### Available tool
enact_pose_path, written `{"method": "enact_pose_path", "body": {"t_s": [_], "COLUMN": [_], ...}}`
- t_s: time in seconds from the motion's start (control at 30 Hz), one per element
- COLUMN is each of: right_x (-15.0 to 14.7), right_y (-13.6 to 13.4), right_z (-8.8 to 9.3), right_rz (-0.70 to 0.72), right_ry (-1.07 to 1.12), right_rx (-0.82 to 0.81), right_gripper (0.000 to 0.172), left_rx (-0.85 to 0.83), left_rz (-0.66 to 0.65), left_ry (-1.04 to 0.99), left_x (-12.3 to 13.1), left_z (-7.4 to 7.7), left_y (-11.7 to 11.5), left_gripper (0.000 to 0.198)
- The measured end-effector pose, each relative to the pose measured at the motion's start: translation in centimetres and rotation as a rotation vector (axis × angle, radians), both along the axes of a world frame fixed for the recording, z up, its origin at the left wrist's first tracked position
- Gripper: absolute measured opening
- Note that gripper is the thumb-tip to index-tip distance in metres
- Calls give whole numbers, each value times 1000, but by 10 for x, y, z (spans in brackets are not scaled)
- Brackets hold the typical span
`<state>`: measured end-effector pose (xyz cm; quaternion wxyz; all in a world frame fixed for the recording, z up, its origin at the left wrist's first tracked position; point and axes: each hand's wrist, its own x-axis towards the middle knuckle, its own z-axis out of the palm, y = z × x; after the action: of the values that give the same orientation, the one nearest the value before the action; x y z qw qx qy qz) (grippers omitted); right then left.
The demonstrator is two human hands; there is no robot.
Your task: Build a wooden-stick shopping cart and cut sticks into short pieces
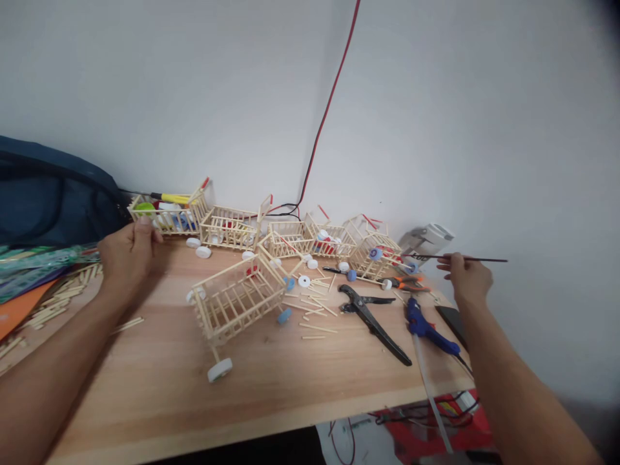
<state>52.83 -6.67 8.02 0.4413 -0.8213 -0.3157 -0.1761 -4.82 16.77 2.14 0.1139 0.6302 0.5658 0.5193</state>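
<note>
At the back left, my left hand (128, 248) is closed at the near left corner of a miniature cart (186, 223) built of thin wooden sticks. Bottle caps and other small items fill that cart. A slim dark rod, like a paintbrush (487, 259), is pinched in the fingers of my right hand (467, 274), its left end near a white cup (433, 239) with dark print. In the foreground stands a larger-looking stick cart (237, 300), tilted, with white and blue cap wheels. More carts, such as the middle cart (289, 239) and a tipped cart (371, 255), line the wall.
Black pliers (372, 320), a blue glue gun (429, 329) and loose sticks (317, 307) lie on the wooden table (290, 394). A dark blue bag (53, 187) and plastic packets (39, 265) occupy the left. A red-black cable (329, 106) hangs down the wall.
</note>
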Motion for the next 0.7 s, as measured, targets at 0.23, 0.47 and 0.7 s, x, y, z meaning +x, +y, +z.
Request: {"method": "enact_pose_path", "body": {"t_s": [0.23, 0.47, 0.7], "right_x": [-26, -112, -226], "right_y": [-1, 3, 25], "right_z": [33, 58, 55], "right_rz": [123, 473, 802], "right_ry": [358, 578, 435], "right_rx": [525, 707, 543], "right_gripper": [18, 18, 28], "left_rx": [-3, -27, -24], "left_rz": [-8, -10, -33], "left_ry": [-11, -13, -43], "left_x": [-1, 1, -2], "left_z": [1, 2, 2], "left_y": [-1, -5, -3], "left_gripper": [44, 44, 45]}}
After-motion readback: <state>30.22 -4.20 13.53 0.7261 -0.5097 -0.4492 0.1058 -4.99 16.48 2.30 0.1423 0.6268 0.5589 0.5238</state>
